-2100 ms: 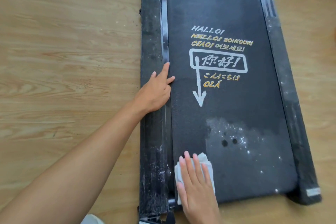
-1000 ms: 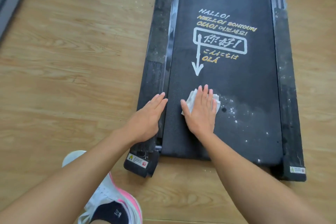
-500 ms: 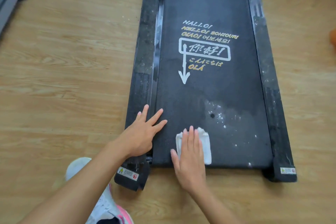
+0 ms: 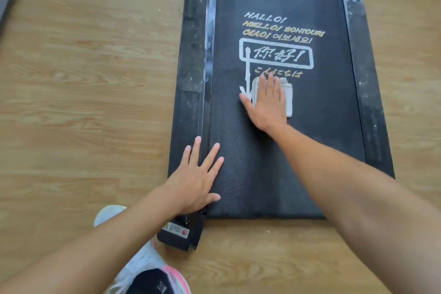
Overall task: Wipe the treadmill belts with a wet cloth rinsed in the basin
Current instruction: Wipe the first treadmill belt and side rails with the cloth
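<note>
Arms: left arm (image 4: pixel 95 246) and right arm (image 4: pixel 353 174) bare.
Hands: left hand (image 4: pixel 195 181) and right hand (image 4: pixel 268 102) bare.
Shoe: white mesh trainer (image 4: pixel 145 262) with pink edging.
Ankle: black cuff (image 4: pixel 152 281) bearing a small white mark, unreadable.

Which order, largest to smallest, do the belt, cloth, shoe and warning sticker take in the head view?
1. belt
2. shoe, enlarged by nearness to the camera
3. cloth, partly hidden under the right hand
4. warning sticker

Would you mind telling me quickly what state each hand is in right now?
Left hand: open, fingers spread flat on the side rail and belt.
Right hand: open, flat, pressing the cloth on the belt.
</note>
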Demonstrator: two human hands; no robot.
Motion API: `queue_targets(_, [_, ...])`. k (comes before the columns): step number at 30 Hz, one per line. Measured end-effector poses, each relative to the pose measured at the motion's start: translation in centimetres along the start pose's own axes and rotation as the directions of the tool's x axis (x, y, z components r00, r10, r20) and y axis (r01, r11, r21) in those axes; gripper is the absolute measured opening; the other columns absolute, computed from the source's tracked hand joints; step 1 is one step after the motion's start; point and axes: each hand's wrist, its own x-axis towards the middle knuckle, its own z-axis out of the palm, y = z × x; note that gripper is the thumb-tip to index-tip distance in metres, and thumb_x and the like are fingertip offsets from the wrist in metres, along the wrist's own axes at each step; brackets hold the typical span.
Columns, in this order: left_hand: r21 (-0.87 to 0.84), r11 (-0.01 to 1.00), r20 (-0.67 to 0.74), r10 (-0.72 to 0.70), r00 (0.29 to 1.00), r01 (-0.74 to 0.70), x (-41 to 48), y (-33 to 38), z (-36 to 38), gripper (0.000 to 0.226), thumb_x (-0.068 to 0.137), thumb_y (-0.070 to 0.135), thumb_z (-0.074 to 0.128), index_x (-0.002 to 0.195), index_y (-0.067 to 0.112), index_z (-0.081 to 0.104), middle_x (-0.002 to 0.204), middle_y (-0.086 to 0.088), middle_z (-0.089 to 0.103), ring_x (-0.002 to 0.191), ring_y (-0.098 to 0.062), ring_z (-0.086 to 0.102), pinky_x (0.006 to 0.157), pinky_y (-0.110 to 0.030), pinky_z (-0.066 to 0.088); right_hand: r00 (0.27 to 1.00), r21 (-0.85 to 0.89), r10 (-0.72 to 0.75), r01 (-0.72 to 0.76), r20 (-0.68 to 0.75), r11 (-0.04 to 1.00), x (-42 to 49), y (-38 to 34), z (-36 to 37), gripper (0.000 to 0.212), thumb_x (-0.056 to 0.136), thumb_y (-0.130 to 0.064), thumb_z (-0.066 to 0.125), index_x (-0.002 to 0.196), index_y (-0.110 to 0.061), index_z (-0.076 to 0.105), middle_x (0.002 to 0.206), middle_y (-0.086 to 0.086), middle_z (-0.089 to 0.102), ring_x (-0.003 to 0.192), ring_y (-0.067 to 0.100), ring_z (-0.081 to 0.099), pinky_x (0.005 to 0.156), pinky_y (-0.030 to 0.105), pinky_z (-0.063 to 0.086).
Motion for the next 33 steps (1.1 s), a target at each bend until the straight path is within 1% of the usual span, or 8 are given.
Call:
queue_targets(8, [0.013,0.999,-0.12,-0.044,0.992,0.046,0.4,0.9,1.6,0.089,0.106,0.063,0.03,0.164,0.013,-0.014,0.163,-0.025,-0.037,0.141,-0.066,-0.034,0.12,-0.074,0.001,0.997,0.121,0.023,-0.031,0.068,0.992,-28.4,4.4,7.7,0.094,0.1,-0.078,0.016,0.168,-0.016,-0.001,0.175,-0.001,-0.023,0.161,0.023,-0.019,0.129,0.049,0.001])
queue_targets(13, [-0.038,0.997,-0.126,-0.069,0.99,0.065,0.6,1.2,1.4,0.094,0.101,0.072,0.029,0.164,0.016,-0.012,0.165,-0.022,-0.034,0.144,-0.063,-0.032,0.122,-0.072,0.002,0.997,-0.057,0.053,-0.057,-0.061,0.997,-16.3,3.0,5.9,0.091,0.102,-0.074,0.02,0.169,-0.013,0.006,0.177,0.009,-0.005,0.163,0.026,-0.009,0.131,0.048,0.004])
queue_targets(18, [-0.013,0.998,-0.165,-0.056,0.985,0.055,0.7,0.7,2.3,0.105,0.094,0.08,0.032,0.164,0.019,-0.018,0.166,-0.022,-0.032,0.145,-0.063,-0.03,0.122,-0.071,0.004,0.993,-0.039,0.079,-0.083,-0.087,0.996,0.0,5.0,-0.3,0.091,0.101,-0.075,0.023,0.169,-0.018,0.004,0.177,0.006,-0.004,0.163,0.024,-0.009,0.131,0.049,0.001])
queue_targets(21, [-0.044,0.998,-0.189,-0.059,0.98,0.052,0.8,0.9,2.2,0.115,0.088,0.082,0.042,0.16,0.028,-0.029,0.167,-0.02,-0.03,0.147,-0.062,-0.028,0.122,-0.072,0.004,0.998,-0.015,0.038,-0.039,-0.059,0.999,-2.3,6.4,-0.3,0.097,0.097,-0.082,0.022,0.169,-0.02,0.0,0.177,0.002,-0.009,0.162,0.022,-0.015,0.131,0.052,0.0])
queue_targets(23, [-0.051,0.997,-0.168,-0.066,0.984,0.058,0.9,1.1,2.4,0.117,0.086,0.083,0.046,0.16,0.031,-0.028,0.168,-0.019,-0.028,0.146,-0.061,-0.029,0.122,-0.074,0.003,0.998,-0.035,0.029,-0.031,-0.052,0.999,-10.2,7.7,2.0,0.101,0.096,-0.084,0.024,0.169,-0.02,-0.003,0.177,0.002,-0.013,0.162,0.023,-0.017,0.131,0.054,0.002])
queue_targets(27, [-0.051,0.996,-0.119,-0.084,0.989,0.078,1.5,0.9,2.4,0.124,0.072,0.082,0.066,0.167,0.026,0.009,0.173,-0.022,0.0,0.15,-0.066,-0.01,0.118,-0.078,0.016,0.998,-0.036,0.013,-0.015,-0.056,0.999,-27.2,10.0,6.4,0.101,0.096,-0.08,0.031,0.169,-0.013,0.012,0.177,0.009,-0.002,0.163,0.032,-0.001,0.125,0.057,0.014])
queue_targets(30, [-0.06,0.996,-0.138,-0.08,0.987,0.072,1.8,0.8,2.3,0.129,0.058,0.077,0.082,0.163,0.023,0.029,0.169,-0.024,0.021,0.148,-0.068,0.01,0.11,-0.08,0.03,1.0,-0.069,0.023,-0.024,-0.018,0.997,-24.1,10.4,6.1,0.097,0.097,-0.079,0.028,0.169,-0.016,0.011,0.177,0.007,-0.003,0.164,0.028,-0.003,0.128,0.054,0.013])
queue_targets(33, [-0.029,0.996,-0.164,-0.084,0.983,0.081,2.0,0.8,2.3,0.131,0.052,0.076,0.086,0.161,0.023,0.034,0.167,-0.024,0.028,0.146,-0.068,0.017,0.106,-0.08,0.035,0.995,-0.086,0.048,-0.055,-0.083,0.995,-13.1,10.5,3.0,0.097,0.096,-0.081,0.024,0.169,-0.02,0.007,0.177,0.006,-0.003,0.163,0.024,-0.007,0.131,0.051,0.008])
